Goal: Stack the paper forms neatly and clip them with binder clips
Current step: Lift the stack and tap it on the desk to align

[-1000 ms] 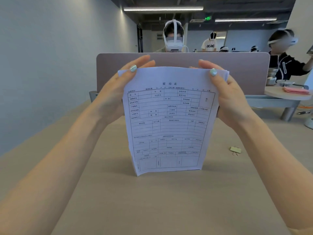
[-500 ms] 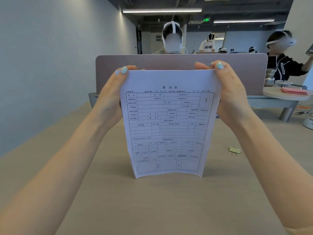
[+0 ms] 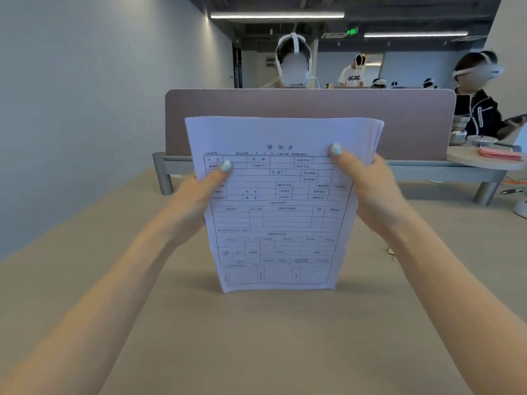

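Observation:
A stack of white paper forms printed with table grids stands upright on its bottom edge on the beige desk. My left hand grips the stack's left side, thumb on the front sheet. On the right side my right hand does the same. At the top right corner the sheet edges fan out slightly. A small binder clip lies on the desk to the right, mostly hidden behind my right forearm.
A mauve divider panel closes off the desk's far edge, with a person in a headset behind it. A grey wall runs along the left. At the right, another person sits by a round table holding pink cloth and metal bowls.
Both hands slid down from the top edge of the forms to grip the sides lower, thumbs now on the front sheet. The stack still stands on the desk.

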A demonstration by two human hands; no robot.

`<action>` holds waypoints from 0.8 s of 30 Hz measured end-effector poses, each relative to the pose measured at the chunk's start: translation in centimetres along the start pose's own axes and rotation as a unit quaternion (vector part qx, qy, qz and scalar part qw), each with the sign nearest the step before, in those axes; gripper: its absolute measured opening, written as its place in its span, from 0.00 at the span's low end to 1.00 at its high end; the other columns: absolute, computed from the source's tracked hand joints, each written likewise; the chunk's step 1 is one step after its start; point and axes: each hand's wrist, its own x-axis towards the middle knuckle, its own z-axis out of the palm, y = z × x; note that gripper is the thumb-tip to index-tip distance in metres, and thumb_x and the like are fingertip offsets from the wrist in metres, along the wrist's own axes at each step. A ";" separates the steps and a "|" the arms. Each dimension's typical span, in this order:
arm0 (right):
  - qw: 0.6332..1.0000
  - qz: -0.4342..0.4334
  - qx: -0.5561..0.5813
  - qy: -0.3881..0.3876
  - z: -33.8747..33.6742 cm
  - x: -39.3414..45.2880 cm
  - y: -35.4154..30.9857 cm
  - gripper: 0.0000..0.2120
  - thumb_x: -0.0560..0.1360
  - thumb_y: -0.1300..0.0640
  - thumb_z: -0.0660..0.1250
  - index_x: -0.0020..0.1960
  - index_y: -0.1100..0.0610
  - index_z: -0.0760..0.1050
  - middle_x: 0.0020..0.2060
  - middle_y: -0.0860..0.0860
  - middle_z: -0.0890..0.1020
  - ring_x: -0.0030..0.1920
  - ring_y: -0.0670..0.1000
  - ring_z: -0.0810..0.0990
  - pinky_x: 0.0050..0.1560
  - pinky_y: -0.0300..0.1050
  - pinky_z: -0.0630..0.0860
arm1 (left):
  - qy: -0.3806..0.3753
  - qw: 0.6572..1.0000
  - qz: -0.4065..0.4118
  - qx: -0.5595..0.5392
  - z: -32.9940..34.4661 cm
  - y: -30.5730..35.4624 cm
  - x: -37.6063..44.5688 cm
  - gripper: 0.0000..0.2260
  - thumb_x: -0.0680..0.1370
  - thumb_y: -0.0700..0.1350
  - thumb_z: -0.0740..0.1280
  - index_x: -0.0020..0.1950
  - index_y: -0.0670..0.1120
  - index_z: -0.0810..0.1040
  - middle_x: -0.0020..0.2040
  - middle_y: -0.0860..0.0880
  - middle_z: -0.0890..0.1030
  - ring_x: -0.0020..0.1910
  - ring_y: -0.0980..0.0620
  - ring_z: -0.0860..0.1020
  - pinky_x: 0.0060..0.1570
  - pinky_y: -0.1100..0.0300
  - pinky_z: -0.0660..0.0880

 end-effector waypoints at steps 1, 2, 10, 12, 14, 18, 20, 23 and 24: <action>1.000 0.010 -0.012 0.002 0.0 -0.5 1.0 0.07 0.72 0.51 0.67 0.48 0.50 0.79 0.43 0.45 0.86 0.48 0.48 0.84 0.48 0.47 0.79 | 0.011 1.000 -0.011 0.005 0.2 -1.0 -0.6 0.15 0.69 0.56 0.64 0.52 0.54 0.79 0.48 0.56 0.85 0.53 0.53 0.82 0.51 0.53 0.80; 1.000 0.016 -0.018 0.007 0.1 -0.8 1.6 0.06 0.72 0.52 0.67 0.48 0.49 0.79 0.43 0.44 0.86 0.48 0.48 0.84 0.49 0.48 0.78 | 0.022 1.000 -0.017 0.005 0.4 -1.7 -1.1 0.15 0.68 0.56 0.64 0.51 0.54 0.79 0.46 0.57 0.86 0.51 0.54 0.83 0.50 0.54 0.79; 1.000 0.000 0.015 0.006 0.1 -0.4 0.5 0.06 0.73 0.53 0.66 0.48 0.50 0.79 0.43 0.44 0.86 0.49 0.48 0.84 0.47 0.45 0.80 | 0.040 0.999 0.014 -0.013 0.1 -0.9 -0.9 0.12 0.66 0.55 0.65 0.47 0.54 0.80 0.43 0.59 0.86 0.47 0.57 0.83 0.46 0.58 0.81; 0.999 0.031 -0.004 0.020 0.1 -1.1 2.4 0.07 0.72 0.52 0.67 0.49 0.50 0.79 0.45 0.44 0.86 0.49 0.47 0.84 0.48 0.45 0.79 | 0.041 0.999 -0.023 0.018 0.2 -2.7 -1.8 0.12 0.67 0.55 0.65 0.48 0.55 0.79 0.43 0.58 0.86 0.47 0.55 0.84 0.45 0.58 0.81; 0.999 0.045 -0.014 0.019 0.2 -1.4 3.4 0.06 0.72 0.53 0.67 0.49 0.49 0.79 0.44 0.43 0.86 0.48 0.45 0.84 0.47 0.42 0.78 | 0.033 0.998 -0.044 0.027 0.1 -3.8 -2.3 0.10 0.70 0.53 0.65 0.49 0.55 0.79 0.43 0.59 0.86 0.47 0.56 0.84 0.42 0.61 0.81; 0.999 0.035 0.009 0.008 0.4 -0.7 2.2 0.05 0.73 0.53 0.67 0.48 0.49 0.79 0.42 0.42 0.86 0.48 0.45 0.84 0.44 0.40 0.80 | 0.046 0.999 -0.018 0.000 -0.5 -2.6 -1.6 0.08 0.70 0.50 0.66 0.47 0.54 0.79 0.41 0.59 0.86 0.44 0.57 0.84 0.39 0.62 0.81; 0.999 0.034 0.011 0.002 0.5 -0.8 2.4 0.06 0.72 0.53 0.67 0.48 0.49 0.79 0.43 0.42 0.86 0.48 0.45 0.84 0.44 0.39 0.80 | 0.042 0.999 -0.017 -0.003 -0.7 -2.9 -1.5 0.08 0.70 0.50 0.66 0.48 0.53 0.79 0.41 0.58 0.86 0.44 0.57 0.84 0.39 0.62 0.81; 0.997 0.077 -0.009 0.010 0.3 -1.9 4.6 0.12 0.68 0.49 0.69 0.51 0.49 0.78 0.47 0.43 0.85 0.47 0.41 0.84 0.42 0.35 0.79 | 0.045 0.998 -0.046 0.012 -0.6 -5.0 -2.3 0.13 0.67 0.53 0.67 0.50 0.53 0.79 0.44 0.57 0.86 0.49 0.55 0.83 0.44 0.61 0.81; 0.994 0.104 -0.016 0.017 0.3 -2.2 5.2 0.12 0.68 0.49 0.70 0.51 0.49 0.78 0.48 0.43 0.85 0.45 0.39 0.83 0.42 0.34 0.78 | 0.050 0.997 -0.052 0.016 -0.5 -5.6 -2.5 0.13 0.66 0.53 0.67 0.50 0.54 0.79 0.44 0.58 0.86 0.49 0.55 0.83 0.45 0.61 0.81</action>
